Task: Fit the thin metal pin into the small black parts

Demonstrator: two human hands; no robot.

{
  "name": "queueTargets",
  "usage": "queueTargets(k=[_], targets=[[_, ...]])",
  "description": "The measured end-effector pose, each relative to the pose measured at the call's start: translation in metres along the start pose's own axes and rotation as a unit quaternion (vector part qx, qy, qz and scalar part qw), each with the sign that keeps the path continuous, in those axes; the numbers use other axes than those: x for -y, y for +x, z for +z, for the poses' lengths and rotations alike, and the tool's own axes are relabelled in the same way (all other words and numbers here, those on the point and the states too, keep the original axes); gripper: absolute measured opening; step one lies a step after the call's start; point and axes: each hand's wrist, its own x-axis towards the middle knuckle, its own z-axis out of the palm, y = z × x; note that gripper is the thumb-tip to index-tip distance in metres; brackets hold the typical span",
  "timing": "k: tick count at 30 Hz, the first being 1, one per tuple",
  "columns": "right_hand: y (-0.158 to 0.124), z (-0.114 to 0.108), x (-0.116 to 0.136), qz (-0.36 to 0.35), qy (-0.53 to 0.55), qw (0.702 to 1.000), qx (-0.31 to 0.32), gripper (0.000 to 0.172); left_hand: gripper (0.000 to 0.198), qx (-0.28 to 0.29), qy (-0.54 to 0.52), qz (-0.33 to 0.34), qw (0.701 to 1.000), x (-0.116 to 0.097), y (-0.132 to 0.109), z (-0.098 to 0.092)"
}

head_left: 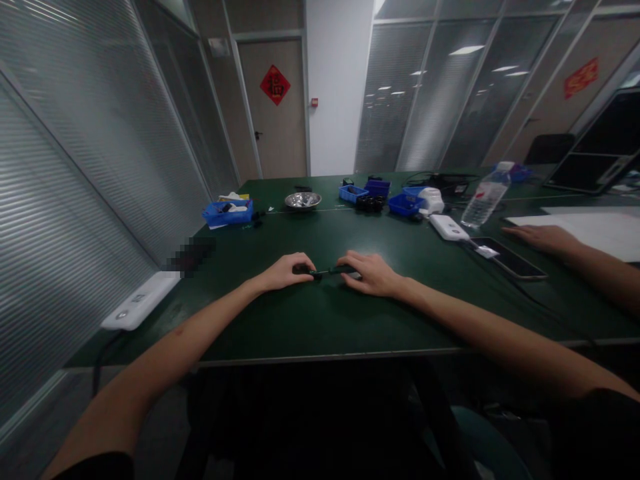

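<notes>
Over the middle of the dark green table (pixel 300 327), my left hand (pixel 283 272) is closed around a small black part (pixel 302 269), whose kind I cannot make out. My right hand (pixel 373 273) grips a screwdriver (pixel 342 269) with a dark handle, held nearly level. Its thin metal shaft points left and its tip meets the end of the black part, between the two hands. Fingers cover much of both things.
Farther back are a metal bowl (pixel 303 207), a blue bin (pixel 227 218) with parts, and more blue bins (pixel 405 205). To the right lie a white power strip (pixel 448 228), a phone (pixel 510 259), a water bottle (pixel 487 197) and another person's hand (pixel 543 237). Another power strip (pixel 143 301) lies left.
</notes>
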Motion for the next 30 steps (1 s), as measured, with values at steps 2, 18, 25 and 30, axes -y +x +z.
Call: queueTargets(k=[2,18,25,30], targets=[[-0.0001,0.0001,0.0004,0.005,0.003,1.000,-0.003,0.033,0.029,-0.002,-0.002,0.000,1.000,0.0005,0.0000,0.0005],[-0.0006,-0.0004,-0.0004,0.020,0.009,1.000,-0.017,0.028,0.030,0.001,-0.001,-0.004,1.000,0.0009,-0.0004,0.0009],[-0.0004,0.0006,-0.0005,0.020,-0.012,1.000,-0.013,0.029,0.032,0.000,0.004,-0.006,1.000,-0.0025,0.0008,0.0004],[-0.0009,0.0007,-0.0008,0.011,-0.019,1.000,-0.007,0.031,0.030,0.004,0.007,-0.004,1.000,-0.0019,0.0003,-0.0002]])
